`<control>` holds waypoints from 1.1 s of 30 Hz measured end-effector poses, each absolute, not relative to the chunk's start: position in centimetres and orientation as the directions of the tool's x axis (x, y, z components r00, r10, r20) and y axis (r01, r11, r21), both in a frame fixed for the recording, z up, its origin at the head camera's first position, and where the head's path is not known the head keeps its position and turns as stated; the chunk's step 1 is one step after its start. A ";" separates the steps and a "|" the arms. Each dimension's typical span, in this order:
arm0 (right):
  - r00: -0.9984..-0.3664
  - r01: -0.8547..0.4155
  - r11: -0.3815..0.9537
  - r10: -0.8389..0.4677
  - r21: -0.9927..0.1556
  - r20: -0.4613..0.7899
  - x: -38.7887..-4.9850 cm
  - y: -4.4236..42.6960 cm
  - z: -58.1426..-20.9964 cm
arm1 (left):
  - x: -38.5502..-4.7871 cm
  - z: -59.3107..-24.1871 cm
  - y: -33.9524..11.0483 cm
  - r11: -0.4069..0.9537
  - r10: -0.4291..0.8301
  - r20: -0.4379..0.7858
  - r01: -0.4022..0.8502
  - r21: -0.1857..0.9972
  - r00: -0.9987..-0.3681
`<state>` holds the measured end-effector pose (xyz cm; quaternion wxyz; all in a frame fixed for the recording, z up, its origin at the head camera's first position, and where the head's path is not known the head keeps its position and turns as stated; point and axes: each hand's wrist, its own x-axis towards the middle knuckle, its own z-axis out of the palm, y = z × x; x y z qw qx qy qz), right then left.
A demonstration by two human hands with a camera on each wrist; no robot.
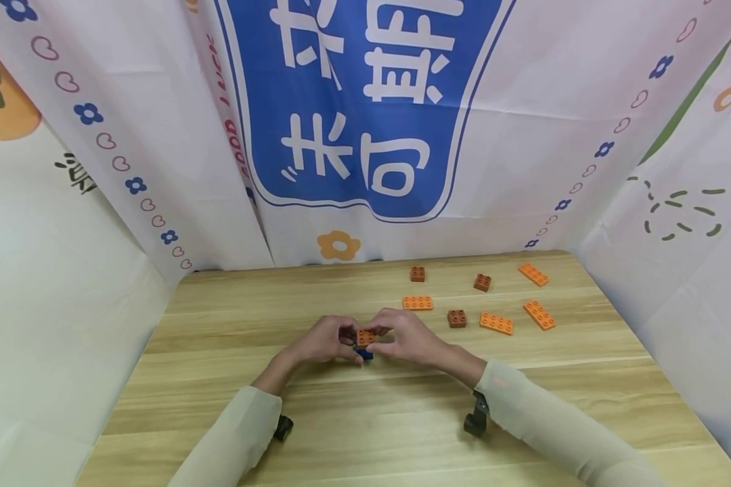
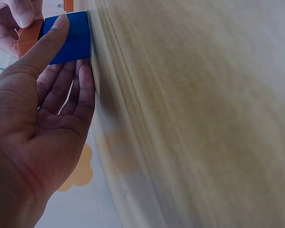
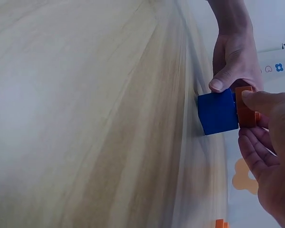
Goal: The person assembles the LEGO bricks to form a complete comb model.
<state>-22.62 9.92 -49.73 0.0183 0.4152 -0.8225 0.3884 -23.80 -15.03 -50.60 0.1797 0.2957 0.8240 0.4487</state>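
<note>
A blue building block (image 3: pixel 218 112) stands on the table between my two hands. My left hand (image 2: pixel 45 107) holds it, thumb on one side and fingers on the other. With thumb and fingers, my right hand (image 1: pixel 407 337) pinches an orange-brown studded brick (image 3: pixel 245 106) directly above the blue block. In the right wrist view a narrow dark gap shows between brick and block, so whether they are pressed fully together I cannot tell. In the head view the brick (image 1: pixel 366 338) hides most of the blue block.
Several loose bricks lie on the wooden table (image 1: pixel 219 338) behind and right of my hands. Brown square ones (image 1: pixel 457 318) are mixed with longer orange ones (image 1: pixel 496 323). A printed cloth (image 1: pixel 353 230) hangs along the table's back edge, with more cloth at both sides.
</note>
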 end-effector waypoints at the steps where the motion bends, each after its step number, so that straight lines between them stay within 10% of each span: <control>1: -0.653 -0.701 0.359 -0.670 -0.616 0.353 -22.6 9.9 -49.6 | -23.8 -50.6 -15.0 0.423 0.648 -0.032 0.325 0.846 -0.761; 33: -0.678 -0.696 0.462 -0.674 -0.550 0.292 -22.3 9.1 -47.8 | -23.8 -50.4 -14.8 0.450 0.645 -0.034 0.343 0.824 -0.763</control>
